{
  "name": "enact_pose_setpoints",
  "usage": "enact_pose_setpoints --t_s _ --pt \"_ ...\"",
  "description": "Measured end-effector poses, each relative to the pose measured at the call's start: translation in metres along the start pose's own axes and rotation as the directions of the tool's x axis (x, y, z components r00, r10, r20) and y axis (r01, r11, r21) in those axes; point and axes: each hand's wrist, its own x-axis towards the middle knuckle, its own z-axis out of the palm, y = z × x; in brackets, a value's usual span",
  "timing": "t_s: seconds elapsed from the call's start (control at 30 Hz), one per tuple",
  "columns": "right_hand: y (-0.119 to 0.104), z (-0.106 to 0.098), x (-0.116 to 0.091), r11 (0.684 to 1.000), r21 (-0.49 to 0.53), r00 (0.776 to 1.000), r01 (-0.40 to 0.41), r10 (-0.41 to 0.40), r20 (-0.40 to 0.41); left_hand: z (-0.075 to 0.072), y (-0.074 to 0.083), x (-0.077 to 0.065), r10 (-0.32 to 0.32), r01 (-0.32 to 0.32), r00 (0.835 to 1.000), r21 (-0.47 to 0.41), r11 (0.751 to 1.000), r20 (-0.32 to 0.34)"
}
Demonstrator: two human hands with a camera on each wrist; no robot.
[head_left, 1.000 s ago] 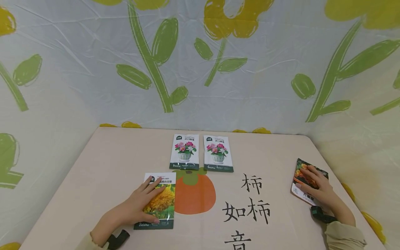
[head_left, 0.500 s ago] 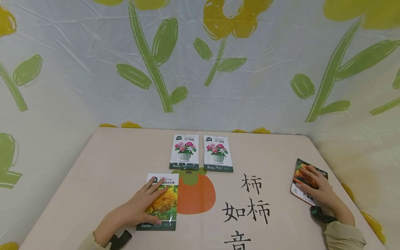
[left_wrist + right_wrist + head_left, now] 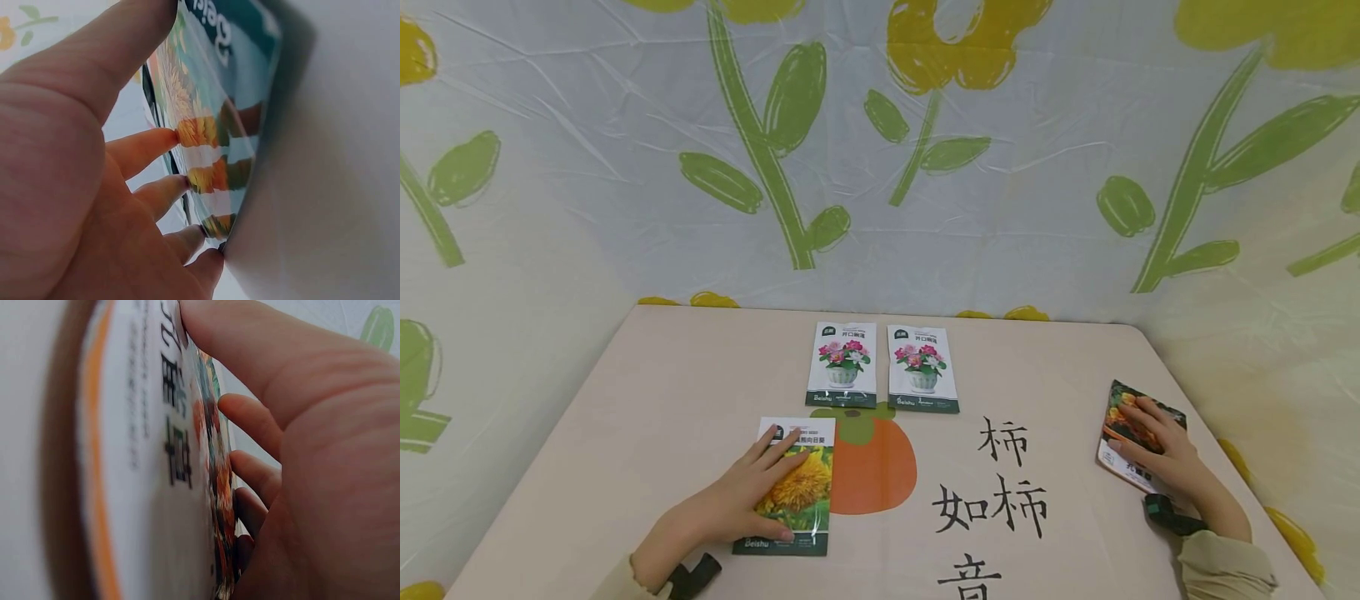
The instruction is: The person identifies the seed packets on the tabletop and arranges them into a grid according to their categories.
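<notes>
A seed packet with a yellow sunflower picture (image 3: 805, 487) lies flat at the left front of the table. My left hand (image 3: 741, 500) rests on it with fingers spread; in the left wrist view the fingertips (image 3: 181, 182) touch its glossy face. Near the right edge lies another seed packet, with orange flowers (image 3: 1131, 421), turned at an angle. On this one rests my right hand (image 3: 1176, 454), its fingers extended over the picture. The right wrist view shows the thumb (image 3: 219, 325) on the packet's printed white part. The palms are lifted off both packets.
Two matching seed packets with pink potted flowers, a left one (image 3: 842, 367) and a right one (image 3: 922, 371), lie side by side at the back middle. The table mat (image 3: 1045, 375) bears a printed persimmon and black characters. Flowered cloth walls (image 3: 1000, 208) stand around the table.
My left hand has slid the sunflower packet a little to the right across the mat. The right hand and its packet have stayed in place.
</notes>
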Motion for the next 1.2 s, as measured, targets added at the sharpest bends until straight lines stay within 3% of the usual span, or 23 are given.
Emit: enact_pose_setpoints --t_s 1.2 --pt "-0.003 -0.004 0.0 0.999 0.024 1.0 0.024 -0.024 -0.003 0.004 0.014 0.01 -0.024 0.022 0.999 0.051 0.998 0.03"
